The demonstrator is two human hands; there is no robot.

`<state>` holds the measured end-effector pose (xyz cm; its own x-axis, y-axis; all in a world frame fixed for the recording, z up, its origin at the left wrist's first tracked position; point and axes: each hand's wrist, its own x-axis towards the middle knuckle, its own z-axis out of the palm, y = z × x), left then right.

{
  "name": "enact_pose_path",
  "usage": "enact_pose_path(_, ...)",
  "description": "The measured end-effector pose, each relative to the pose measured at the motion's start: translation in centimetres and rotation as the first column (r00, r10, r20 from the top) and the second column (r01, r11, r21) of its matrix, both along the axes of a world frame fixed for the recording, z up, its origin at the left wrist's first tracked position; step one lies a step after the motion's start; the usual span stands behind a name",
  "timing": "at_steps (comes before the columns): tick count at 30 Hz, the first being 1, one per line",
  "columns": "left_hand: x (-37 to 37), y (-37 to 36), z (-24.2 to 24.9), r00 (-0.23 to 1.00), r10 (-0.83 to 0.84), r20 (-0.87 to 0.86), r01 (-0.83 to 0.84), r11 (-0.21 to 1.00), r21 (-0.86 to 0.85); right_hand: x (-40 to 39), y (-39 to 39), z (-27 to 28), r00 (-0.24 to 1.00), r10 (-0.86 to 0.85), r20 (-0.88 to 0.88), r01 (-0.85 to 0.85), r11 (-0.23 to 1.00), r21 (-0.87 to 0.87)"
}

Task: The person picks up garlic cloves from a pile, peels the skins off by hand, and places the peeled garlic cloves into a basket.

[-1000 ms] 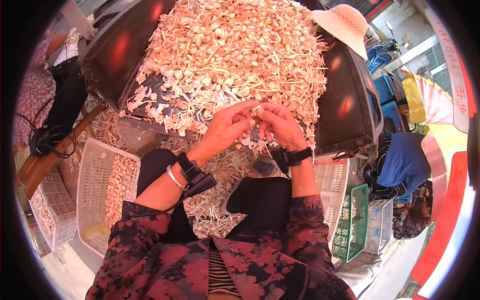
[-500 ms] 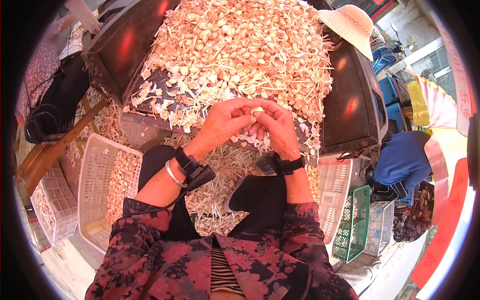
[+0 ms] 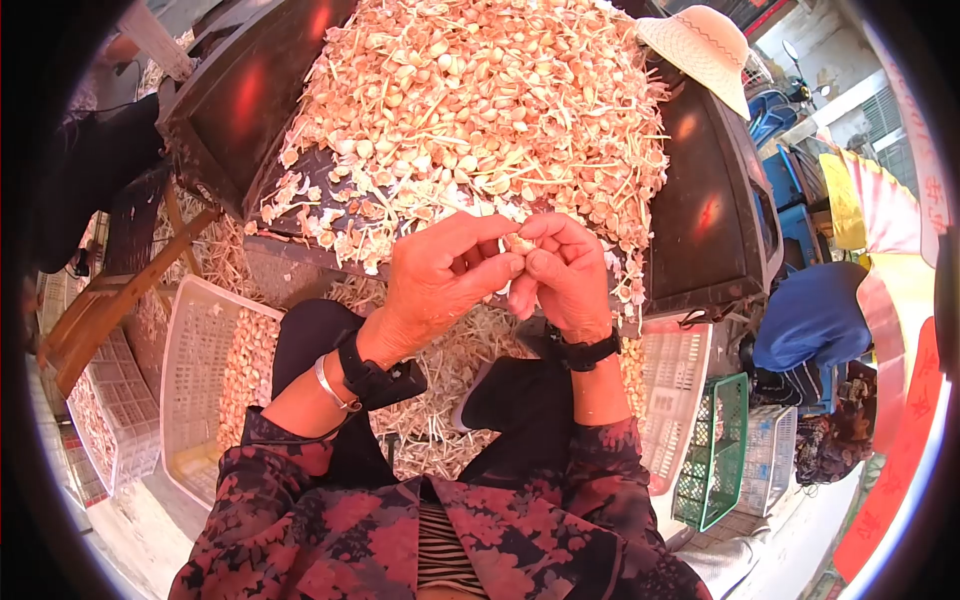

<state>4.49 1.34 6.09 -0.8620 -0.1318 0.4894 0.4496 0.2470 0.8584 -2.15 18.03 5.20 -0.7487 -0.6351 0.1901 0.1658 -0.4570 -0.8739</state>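
Note:
A small pale garlic clove is pinched between my two hands, just in front of the heap's near edge. My left hand grips it from the left with thumb and forefinger, the other fingers curled in. From the right, my right hand holds it between thumb and fingertips; its lower fingers are bent underneath. Beyond the hands, a big heap of garlic cloves mixed with dry skins and stalks covers the dark tabletop.
A white crate with cloves stands left of my legs, a pink-white crate with cloves to the right. Next to that is a green crate. A straw hat lies at the back right. Another person is at the left.
Both hands have moved slightly down and shifted their grip on the clove. My left hand's back is turned more to view. The person at the left has moved.

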Motion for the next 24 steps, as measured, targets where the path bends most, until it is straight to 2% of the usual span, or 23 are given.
enact_pose_path(1,0.5,0.2,0.5,0.998,0.001,-0.06,-0.002,1.0,-0.008,0.3,0.2,0.4,0.997,0.045,0.068,-0.038,0.994,-0.1)
enact_pose_path(4,2.5,0.2,3.0,0.965,-0.068,-0.253,0.04,0.993,-0.112,2.1,0.7,2.8,0.993,0.11,-0.034,-0.115,0.957,-0.267)
enact_pose_path(5,3.2,0.3,4.1,0.933,-0.11,-0.342,0.058,0.986,-0.158,3.1,1.0,3.9,0.987,0.161,0.015,-0.148,0.933,-0.328)
enact_pose_path(6,4.0,0.3,5.0,0.892,-0.156,-0.424,0.072,0.976,-0.206,3.4,0.8,5.0,0.962,0.235,-0.139,-0.272,0.879,-0.391)
enact_pose_path(7,4.9,0.3,5.6,0.865,-0.253,-0.433,0.179,0.963,-0.203,3.8,0.5,5.8,0.933,0.177,-0.314,-0.303,0.856,-0.419)
enact_pose_path(8,5.7,0.4,6.1,0.828,-0.345,-0.442,0.283,0.937,-0.203,3.6,0.5,7.7,0.838,0.196,-0.509,-0.402,0.853,-0.332)
enact_pose_path(10,6.7,0.6,6.8,0.715,-0.467,-0.521,0.461,0.875,-0.151,4.8,0.5,10.1,0.726,0.266,-0.634,-0.55,0.778,-0.303)
enact_pose_path(11,7.2,0.8,6.9,0.656,-0.509,-0.558,0.541,0.832,-0.123,5.6,0.9,10.6,0.672,0.268,-0.691,-0.572,0.78,-0.254)
enact_pose_path(12,7.7,1.3,6.8,0.613,-0.523,-0.592,0.602,0.794,-0.078,6.4,0.7,11.0,0.698,0.198,-0.688,-0.545,0.77,-0.331)
enact_pose_path(13,8.2,2.8,6.8,0.645,-0.395,-0.654,0.54,0.842,0.024,7.2,0.1,11.2,0.725,0.131,-0.677,-0.518,0.751,-0.409)
enact_pose_path(15,7.9,4.2,7.3,0.644,-0.294,-0.707,0.485,0.871,0.08,7.8,0.5,11.5,0.729,0.126,-0.672,-0.505,0.762,-0.405)
enact_pose_path(17,8.4,3.5,8.4,0.691,-0.332,-0.642,0.457,0.889,0.033,8.5,0.9,11.8,0.741,0.114,-0.662,-0.471,0.791,-0.391)
enact_pose_path(18,8.8,3.2,8.9,0.713,-0.349,-0.608,0.443,0.896,0.006,8.0,0.9,11.8,0.705,0.125,-0.698,-0.498,0.788,-0.362)
enact_pose_path(21,8.3,2.1,9.2,0.68,-0.389,-0.622,0.384,0.911,-0.151,6.9,0.9,11.4,0.588,0.121,-0.8,-0.526,0.808,-0.265)
enact_pose_path(23,7.8,0.7,8.2,0.638,-0.404,-0.655,0.355,0.91,-0.216,6.7,0.8,10.7,0.608,0.059,-0.791,-0.38,0.897,-0.224)
enact_pose_path(24,7.7,-0.4,8.0,0.721,-0.365,-0.589,0.221,0.927,-0.303,6.9,0.6,10.2,0.665,0.013,-0.747,-0.248,0.947,-0.204)
